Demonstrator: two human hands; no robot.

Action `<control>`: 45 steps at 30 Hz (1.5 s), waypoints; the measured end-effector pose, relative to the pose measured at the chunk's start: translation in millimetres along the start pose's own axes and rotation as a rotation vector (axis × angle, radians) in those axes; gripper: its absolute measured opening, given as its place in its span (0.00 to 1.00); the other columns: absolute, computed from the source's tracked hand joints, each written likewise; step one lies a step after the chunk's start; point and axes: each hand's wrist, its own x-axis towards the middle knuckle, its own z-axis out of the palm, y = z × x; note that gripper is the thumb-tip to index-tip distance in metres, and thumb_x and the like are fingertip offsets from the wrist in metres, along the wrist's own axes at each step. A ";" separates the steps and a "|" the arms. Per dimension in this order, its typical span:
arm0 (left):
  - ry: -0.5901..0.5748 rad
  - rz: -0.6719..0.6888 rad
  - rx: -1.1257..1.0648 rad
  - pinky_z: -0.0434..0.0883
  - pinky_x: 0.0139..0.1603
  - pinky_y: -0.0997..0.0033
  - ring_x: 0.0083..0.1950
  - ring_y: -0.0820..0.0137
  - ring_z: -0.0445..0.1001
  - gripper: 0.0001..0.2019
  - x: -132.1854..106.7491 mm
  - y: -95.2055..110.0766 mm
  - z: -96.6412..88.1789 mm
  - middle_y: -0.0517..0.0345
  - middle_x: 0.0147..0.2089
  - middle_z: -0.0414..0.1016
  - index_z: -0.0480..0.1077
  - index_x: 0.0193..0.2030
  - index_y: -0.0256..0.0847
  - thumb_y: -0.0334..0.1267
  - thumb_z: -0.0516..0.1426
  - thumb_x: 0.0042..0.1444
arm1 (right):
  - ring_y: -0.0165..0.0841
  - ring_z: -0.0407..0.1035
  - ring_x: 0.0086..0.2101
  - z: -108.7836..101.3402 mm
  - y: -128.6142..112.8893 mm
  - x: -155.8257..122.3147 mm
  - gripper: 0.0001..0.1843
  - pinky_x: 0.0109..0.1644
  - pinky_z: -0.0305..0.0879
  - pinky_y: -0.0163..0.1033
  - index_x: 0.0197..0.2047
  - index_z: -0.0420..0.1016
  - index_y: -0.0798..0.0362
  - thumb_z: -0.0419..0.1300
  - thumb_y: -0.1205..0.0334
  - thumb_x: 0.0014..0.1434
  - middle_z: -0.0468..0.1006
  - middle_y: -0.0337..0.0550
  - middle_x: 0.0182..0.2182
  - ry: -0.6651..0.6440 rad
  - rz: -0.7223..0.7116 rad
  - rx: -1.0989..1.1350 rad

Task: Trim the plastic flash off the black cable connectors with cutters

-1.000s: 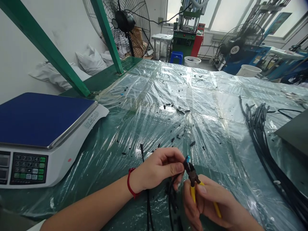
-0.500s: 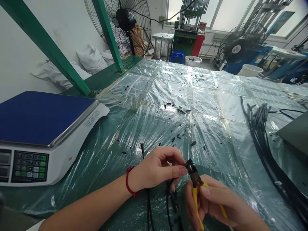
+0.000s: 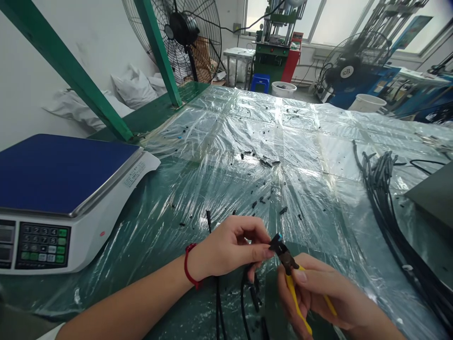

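Note:
My left hand (image 3: 235, 245), with a red cord bracelet at the wrist, pinches the end of a black cable (image 3: 244, 302) between thumb and forefinger. A small blue bit shows at that cable's tip. My right hand (image 3: 318, 293) is wrapped round the yellow handles of a pair of cutting pliers (image 3: 287, 259). Their dark jaws lie at the cable end, right beside my left fingertips; whether they touch the cable's core I cannot tell. More black cables hang below my left hand, and one with a thicker end (image 3: 208, 218) lies behind it.
A white scale (image 3: 102, 236) with a blue plate stands at the left. A bundle of black cables (image 3: 384, 203) lies at the right, beside a grey box (image 3: 433, 198). Black scraps (image 3: 265, 163) are scattered over the plastic-covered table (image 3: 198, 184). A green post (image 3: 159, 52) rises at the back left.
The pliers' handles have swung slightly right and their jaws have tilted left against the cable end. My right hand has shifted a little rightward. My left hand is nearly still.

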 end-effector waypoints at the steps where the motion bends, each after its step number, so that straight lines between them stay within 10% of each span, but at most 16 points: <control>1: 0.000 -0.002 -0.004 0.69 0.21 0.79 0.21 0.75 0.75 0.14 0.3 0.2 0.1 0.62 0.27 0.73 0.69 0.36 0.36 0.43 0.67 0.58 | 0.26 0.66 0.14 1.3 -1.1 0.1 0.26 0.17 0.56 0.27 0.29 0.75 0.64 0.55 0.48 0.66 0.73 0.47 0.18 0.005 -0.008 -0.013; 18: 0.026 -0.013 -0.079 0.71 0.23 0.78 0.22 0.74 0.76 0.13 3.3 -1.9 0.5 0.59 0.26 0.76 0.67 0.37 0.37 0.43 0.63 0.63 | 0.28 0.62 0.15 4.6 -1.0 -5.0 0.24 0.18 0.60 0.31 0.30 0.69 0.54 0.52 0.44 0.68 0.66 0.37 0.19 -0.011 -0.225 0.183; 24: 0.019 0.031 -0.092 0.73 0.30 0.75 0.26 0.72 0.77 0.13 5.4 -3.2 0.7 0.56 0.30 0.78 0.69 0.49 0.37 0.44 0.61 0.66 | 0.37 0.76 0.33 4.1 -18.7 0.0 0.13 0.40 0.73 0.40 0.40 0.76 0.58 0.59 0.55 0.65 0.76 0.46 0.32 0.383 -0.199 -0.081; 31: 0.112 0.188 0.135 0.75 0.41 0.70 0.38 0.70 0.75 0.10 5.4 3.0 -2.1 0.53 0.42 0.77 0.71 0.48 0.42 0.42 0.61 0.65 | 0.37 0.77 0.24 7.1 -3.7 2.1 0.27 0.30 0.70 0.35 0.39 0.76 0.63 0.52 0.45 0.67 0.79 0.53 0.25 0.014 -0.020 0.049; 45: 0.153 0.304 0.527 0.76 0.43 0.74 0.40 0.70 0.77 0.06 -3.6 20.4 -7.7 0.54 0.41 0.77 0.75 0.45 0.38 0.31 0.58 0.64 | 0.35 0.78 0.26 4.6 5.4 4.6 0.30 0.30 0.72 0.31 0.39 0.77 0.66 0.53 0.42 0.65 0.80 0.59 0.27 -0.036 0.098 0.128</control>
